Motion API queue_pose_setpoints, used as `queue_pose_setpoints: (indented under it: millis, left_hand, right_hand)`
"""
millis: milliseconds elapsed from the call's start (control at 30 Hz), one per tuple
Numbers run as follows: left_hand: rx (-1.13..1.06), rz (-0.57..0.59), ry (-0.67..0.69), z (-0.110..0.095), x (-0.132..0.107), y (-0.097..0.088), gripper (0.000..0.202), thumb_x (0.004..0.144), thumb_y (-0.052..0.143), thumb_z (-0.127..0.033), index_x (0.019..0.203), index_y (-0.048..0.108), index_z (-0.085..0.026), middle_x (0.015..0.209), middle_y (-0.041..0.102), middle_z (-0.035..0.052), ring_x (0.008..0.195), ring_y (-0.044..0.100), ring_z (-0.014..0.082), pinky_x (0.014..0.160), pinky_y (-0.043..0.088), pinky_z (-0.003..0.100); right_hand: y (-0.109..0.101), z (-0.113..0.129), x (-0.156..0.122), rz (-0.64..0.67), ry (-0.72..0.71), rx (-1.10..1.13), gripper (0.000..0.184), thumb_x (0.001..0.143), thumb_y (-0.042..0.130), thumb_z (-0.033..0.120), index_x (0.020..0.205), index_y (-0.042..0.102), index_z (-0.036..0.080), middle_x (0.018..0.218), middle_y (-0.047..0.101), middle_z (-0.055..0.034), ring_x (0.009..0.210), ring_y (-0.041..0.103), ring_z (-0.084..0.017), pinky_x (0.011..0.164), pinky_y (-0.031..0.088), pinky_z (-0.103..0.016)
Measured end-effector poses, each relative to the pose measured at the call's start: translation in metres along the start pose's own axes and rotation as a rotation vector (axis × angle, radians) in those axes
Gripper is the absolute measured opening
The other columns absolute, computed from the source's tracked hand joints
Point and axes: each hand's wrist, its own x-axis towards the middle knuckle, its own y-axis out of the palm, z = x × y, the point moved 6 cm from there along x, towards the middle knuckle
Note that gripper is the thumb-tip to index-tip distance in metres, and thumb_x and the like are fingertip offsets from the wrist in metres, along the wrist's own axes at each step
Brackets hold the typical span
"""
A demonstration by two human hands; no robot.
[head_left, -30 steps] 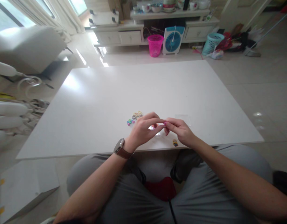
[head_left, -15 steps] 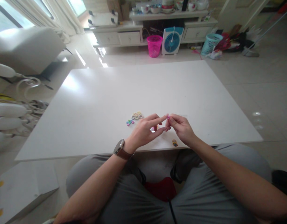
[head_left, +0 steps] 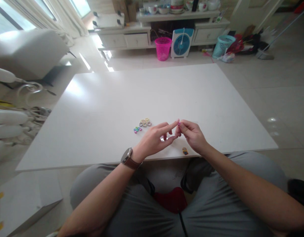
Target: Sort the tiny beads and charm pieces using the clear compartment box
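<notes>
Between the thumb and finger of my right hand (head_left: 193, 135) is pinched a small pink bead-like piece (head_left: 179, 124). My left hand (head_left: 154, 140) stretches its index finger so that the tip meets that piece, with its thumb held apart below. Under my left palm lies something clear and shiny (head_left: 163, 139), mostly hidden by the fingers. A little pile of colourful bead-like pieces (head_left: 137, 129) sits left of my hands. Behind it is a cluster of pale rings (head_left: 145, 122). A small yellow cartoon figure (head_left: 185, 151) lies near the table's front edge, below my right hand.
The white table (head_left: 112, 98) stretches out ahead, its front edge close to my knees. Beyond it on the floor stand a pink basket (head_left: 163, 49), a blue box fan (head_left: 182, 44) and a light blue basket (head_left: 223, 46). White chairs (head_left: 11, 117) are at the left.
Hardly anything differs. My hands stay together at the pink piece, with the fingertips shifted very slightly.
</notes>
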Motion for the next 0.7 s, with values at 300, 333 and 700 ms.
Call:
queue_pose_setpoints:
  millis: [300, 333, 700]
  left_hand:
    - [0.003, 0.001, -0.018, 0.0015, -0.0004, 0.0004, 0.055, 0.097, 0.061, -0.025, 0.151, 0.049, -0.027, 0.090, 0.070, 0.0006, 0.071, 0.064, 0.0097, 0.075, 0.053, 0.025]
    - [0.003, -0.003, -0.018, 0.0016, -0.0004, 0.0002, 0.054, 0.097, 0.060, -0.024, 0.150, 0.050, -0.026, 0.090, 0.070, 0.0006, 0.071, 0.064, 0.0096, 0.075, 0.053, 0.025]
    - [0.032, -0.050, 0.008, 0.0004, -0.0002, -0.0021, 0.052, 0.094, 0.059, -0.014, 0.145, 0.057, -0.027, 0.085, 0.069, -0.0008, 0.072, 0.064, 0.0096, 0.071, 0.050, 0.023]
  right_hand:
    - [0.0010, -0.0033, -0.0011, 0.027, 0.024, 0.043, 0.036, 0.099, 0.059, 0.048, 0.076, 0.064, 0.021, 0.069, 0.059, -0.0001, 0.067, 0.054, -0.016, 0.068, 0.046, -0.032]
    - [0.0009, -0.0035, -0.0010, 0.026, 0.025, 0.047, 0.035, 0.099, 0.059, 0.047, 0.076, 0.064, 0.021, 0.069, 0.059, -0.0001, 0.067, 0.054, -0.016, 0.068, 0.046, -0.032]
    - [0.0017, -0.0066, -0.0007, 0.030, 0.040, 0.066, 0.033, 0.098, 0.058, 0.044, 0.076, 0.066, 0.021, 0.070, 0.059, 0.0000, 0.067, 0.054, -0.016, 0.067, 0.047, -0.032]
